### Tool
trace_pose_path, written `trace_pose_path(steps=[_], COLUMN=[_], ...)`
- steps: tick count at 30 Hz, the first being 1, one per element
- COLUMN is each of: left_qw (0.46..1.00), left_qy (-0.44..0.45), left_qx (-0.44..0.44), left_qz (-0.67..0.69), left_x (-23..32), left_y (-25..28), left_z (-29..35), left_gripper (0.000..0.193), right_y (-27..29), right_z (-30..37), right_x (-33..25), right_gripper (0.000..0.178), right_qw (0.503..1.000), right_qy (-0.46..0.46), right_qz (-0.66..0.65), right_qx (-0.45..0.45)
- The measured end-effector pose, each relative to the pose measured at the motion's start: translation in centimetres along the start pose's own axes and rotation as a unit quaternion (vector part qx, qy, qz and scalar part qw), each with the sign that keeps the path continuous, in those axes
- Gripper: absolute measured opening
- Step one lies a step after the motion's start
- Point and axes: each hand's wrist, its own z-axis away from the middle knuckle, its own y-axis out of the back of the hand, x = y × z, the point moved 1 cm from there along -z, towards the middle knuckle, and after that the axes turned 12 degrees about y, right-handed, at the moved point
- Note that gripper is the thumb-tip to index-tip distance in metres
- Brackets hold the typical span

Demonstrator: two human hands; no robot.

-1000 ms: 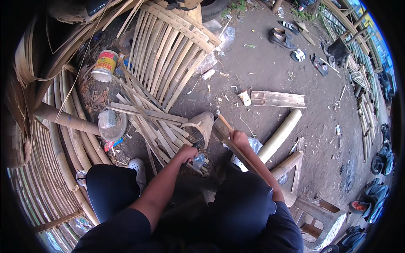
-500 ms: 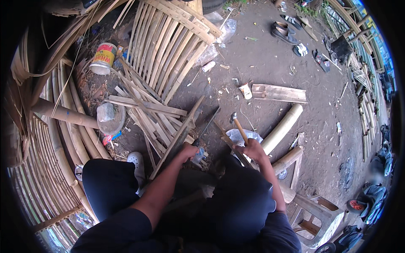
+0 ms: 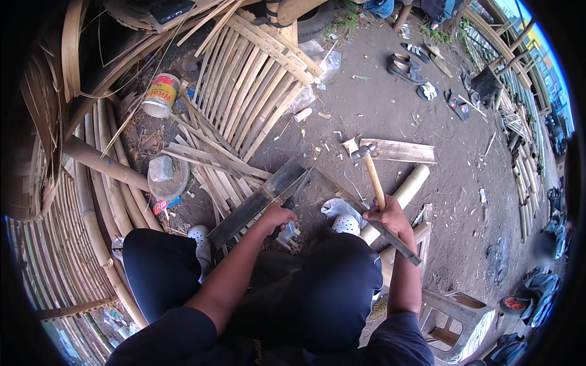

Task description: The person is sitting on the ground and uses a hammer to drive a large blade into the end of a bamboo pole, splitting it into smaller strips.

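Observation:
My left hand [image 3: 276, 219] is closed around the dark handle of a long, narrow-bladed knife [image 3: 303, 185], its tip pointing away from me. Close beside it, a dark split bamboo piece [image 3: 253, 210] lies slanted, broad face up. My right hand [image 3: 390, 215] grips a hammer [image 3: 374, 174] by its wooden handle, metal head raised and pointing away. A narrow dark strip [image 3: 348, 195] runs diagonally past that hand's fingers; whether they also hold it I cannot tell. Between my knees, the ground is partly hidden by my legs.
Thin bamboo slats [image 3: 213, 165] lie piled ahead on the left, near a slatted bamboo panel [image 3: 250, 79] and a paint bucket [image 3: 160, 96]. A bamboo pole [image 3: 406, 192] lies to the right, beyond it a split length [image 3: 403, 151]. A stool [image 3: 455, 326] stands at lower right.
The hammer has come up closer to me, its head shifting right. The dark bamboo piece has turned from edge-on to show its broad face. The strip by my right hand shows more fully.

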Motion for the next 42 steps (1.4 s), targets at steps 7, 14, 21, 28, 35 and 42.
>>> trace_pose_path(steps=[7, 14, 21, 28, 35, 42], left_qw=[0.986, 0.927, 0.893, 0.888, 0.886, 0.880], left_qy=[-0.052, -0.105, -0.091, -0.020, -0.026, -0.006], left_qx=[0.065, 0.216, 0.357, 0.399, 0.414, 0.440], left_qz=[-0.144, -0.288, -0.259, -0.226, -0.207, -0.177], left_x=[8.1, 9.6, 2.3, 0.4, -1.0, -2.7], left_y=[7.6, 17.6, 26.3, 31.3, 34.0, 36.1], left_z=[12.2, 27.3, 28.8, 29.3, 30.5, 30.7], left_gripper=[0.022, 0.032, 0.039, 0.043, 0.050, 0.048], right_y=[2.3, -0.9, -8.5, -19.3, -27.2, -32.2], right_z=[0.2, 0.2, -0.1, -4.0, -16.2, -21.4], right_x=[-10.9, -22.4, -28.5, -26.3, -25.3, -20.9], right_gripper=[0.042, 0.036, 0.031, 0.032, 0.034, 0.040], right_qw=[0.997, 0.974, 0.965, 0.970, 0.959, 0.983], right_qy=[0.074, 0.143, 0.143, 0.112, 0.127, 0.052], right_qz=[0.005, 0.137, 0.110, 0.094, 0.104, 0.010], right_qx=[-0.014, -0.113, -0.191, -0.193, -0.229, -0.176])
